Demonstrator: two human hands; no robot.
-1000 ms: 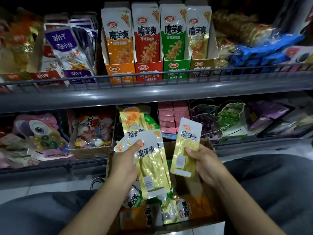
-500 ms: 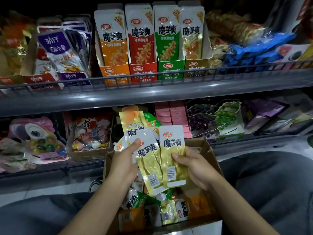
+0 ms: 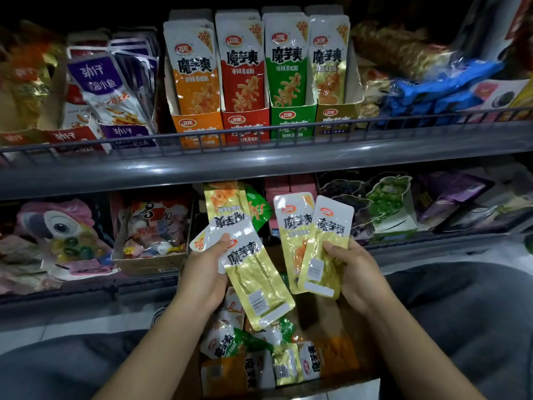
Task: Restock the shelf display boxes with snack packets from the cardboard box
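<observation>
My left hand (image 3: 203, 272) grips a fan of snack packets, with a yellow packet (image 3: 255, 280) on top and yellow and green ones behind it. My right hand (image 3: 353, 269) holds two yellow packets (image 3: 313, 243) side by side, upright. Below both hands sits the open cardboard box (image 3: 346, 362) between my knees, with several orange, green and yellow packets (image 3: 259, 359) lying loose in it. On the upper shelf stand the display boxes: orange (image 3: 199, 128), red (image 3: 245, 125), green (image 3: 291, 119) and yellow (image 3: 336, 116), each with packets standing in it.
A wire rail (image 3: 259, 134) runs along the upper shelf's front edge. Purple fish snack packets (image 3: 109, 90) stand left of the display boxes, blue bags (image 3: 438, 90) right. The lower shelf holds a candy carton (image 3: 150, 232), pink boxes (image 3: 291, 183) and grape-shaped packs (image 3: 383, 203).
My right hand brought its single yellow packet to the left-hand fan, then drew away to the right holding two yellow packets. The view shifted slightly.
</observation>
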